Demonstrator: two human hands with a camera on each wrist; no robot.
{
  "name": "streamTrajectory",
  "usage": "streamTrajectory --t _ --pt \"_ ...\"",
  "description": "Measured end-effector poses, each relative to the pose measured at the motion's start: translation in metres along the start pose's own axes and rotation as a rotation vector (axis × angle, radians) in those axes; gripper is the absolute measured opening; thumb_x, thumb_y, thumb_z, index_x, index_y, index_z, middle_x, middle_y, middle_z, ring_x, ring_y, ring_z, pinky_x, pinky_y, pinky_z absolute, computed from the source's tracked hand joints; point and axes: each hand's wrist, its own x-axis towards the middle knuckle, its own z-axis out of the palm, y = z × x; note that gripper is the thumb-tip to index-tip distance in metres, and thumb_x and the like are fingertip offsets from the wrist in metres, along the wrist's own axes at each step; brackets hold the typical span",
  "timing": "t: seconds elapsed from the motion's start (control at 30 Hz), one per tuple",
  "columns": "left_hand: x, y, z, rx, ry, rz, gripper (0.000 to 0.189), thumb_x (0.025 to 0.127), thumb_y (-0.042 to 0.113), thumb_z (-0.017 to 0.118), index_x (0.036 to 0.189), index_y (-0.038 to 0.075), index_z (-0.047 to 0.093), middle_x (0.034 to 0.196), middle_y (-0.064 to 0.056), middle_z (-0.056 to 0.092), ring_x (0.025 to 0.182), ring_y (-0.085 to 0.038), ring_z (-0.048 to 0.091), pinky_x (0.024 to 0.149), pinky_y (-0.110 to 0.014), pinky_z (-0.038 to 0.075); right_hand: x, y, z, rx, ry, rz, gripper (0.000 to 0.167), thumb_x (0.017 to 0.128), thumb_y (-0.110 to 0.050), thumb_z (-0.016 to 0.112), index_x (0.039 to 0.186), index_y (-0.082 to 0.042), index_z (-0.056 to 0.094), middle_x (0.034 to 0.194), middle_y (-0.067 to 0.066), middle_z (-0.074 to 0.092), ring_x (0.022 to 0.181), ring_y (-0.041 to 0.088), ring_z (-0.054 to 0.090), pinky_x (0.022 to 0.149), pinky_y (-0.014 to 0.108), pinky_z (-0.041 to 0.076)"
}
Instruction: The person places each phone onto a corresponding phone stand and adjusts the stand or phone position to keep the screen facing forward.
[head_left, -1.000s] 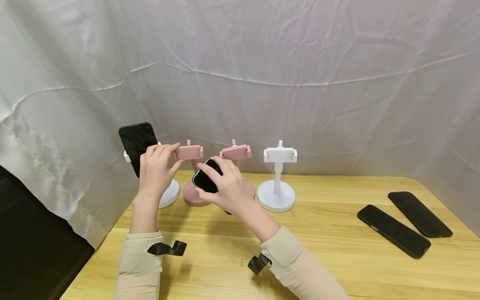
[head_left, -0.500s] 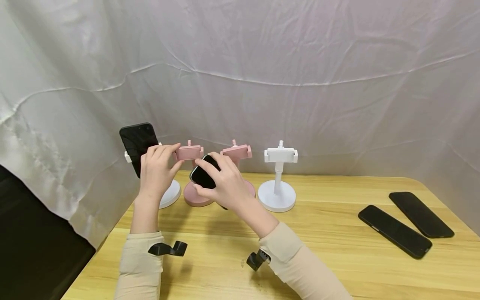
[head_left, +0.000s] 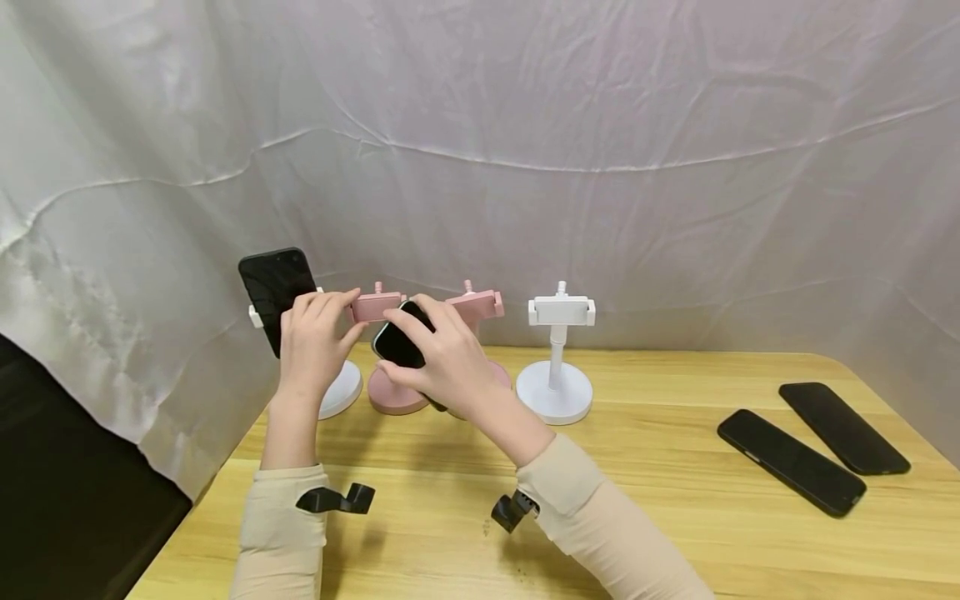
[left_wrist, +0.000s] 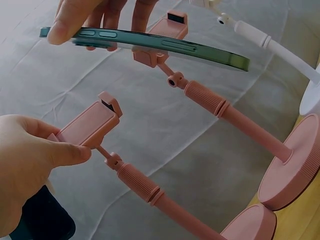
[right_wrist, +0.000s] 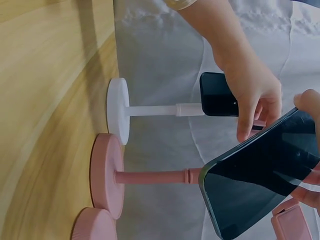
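Note:
My left hand (head_left: 311,343) pinches the clamp head (left_wrist: 89,124) of the left pink phone stand, thumb on one end and fingers on the other. The right hand (head_left: 457,358) grips a smartphone (right_wrist: 260,177) by its edges, its dark screen toward me. This phone is tilted and hangs in front of the pink stands, apart from the held clamp in the left wrist view, where its green side edge shows. Just to its right stands a second pink phone stand (head_left: 477,305), partly hidden by the right hand.
Left of my left hand, a black phone (head_left: 272,283) sits upright in a white stand (head_left: 341,392). Another white stand (head_left: 555,392) is at the right of the row, its clamp without a phone. Two black phones (head_left: 791,461) lie on the wooden table (head_left: 652,500). Grey cloth (head_left: 600,208) hangs behind.
The right hand has carried the phone left and slightly up, nearer the left pink clamp. My left hand keeps its hold in the same place.

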Motion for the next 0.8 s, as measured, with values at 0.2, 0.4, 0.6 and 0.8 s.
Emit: streamTrajectory --t 0.2,0.4,0.6,0.8 --pt "-0.001 -0.001 0.001 -0.016 0.011 0.005 0.044 0.077 0.019 0.081 0.119 0.011 0.069 0.109 -0.011 0.070 0.109 -0.033 0.054 0.086 -0.055 0.041 0.006 0.001 0.000 0.027 0.021 0.005 0.052 0.078 -0.037 0.078 0.121 -0.012 0.062 0.117 0.014 0.059 0.103 0.025 0.060 0.090 0.035 0.054" --pt "-0.001 -0.002 0.002 -0.017 0.004 0.006 0.044 0.078 0.018 0.081 0.119 0.011 0.069 0.110 -0.010 0.070 0.110 -0.034 0.053 0.087 -0.055 0.041 0.012 0.002 0.001 0.021 0.033 0.010 0.051 0.079 -0.037 0.076 0.121 -0.013 0.063 0.117 0.016 0.060 0.098 0.027 0.061 0.082 0.034 0.056" --pt "-0.002 -0.002 0.001 -0.017 0.003 0.008 0.042 0.079 0.016 0.081 0.119 0.011 0.069 0.109 -0.010 0.071 0.113 -0.034 0.053 0.087 -0.055 0.042 0.019 0.005 0.004 0.023 0.029 0.019 0.051 0.080 -0.037 0.075 0.123 -0.012 0.063 0.116 0.016 0.059 0.096 0.027 0.060 0.081 0.034 0.055" --pt "-0.001 -0.002 0.002 -0.031 0.012 0.012 0.043 0.078 0.015 0.081 0.118 0.011 0.069 0.109 -0.010 0.070 0.110 -0.034 0.053 0.086 -0.055 0.041 0.026 0.007 0.008 0.029 0.036 0.037 0.051 0.080 -0.039 0.076 0.121 -0.013 0.062 0.115 0.015 0.059 0.099 0.026 0.060 0.084 0.035 0.054"
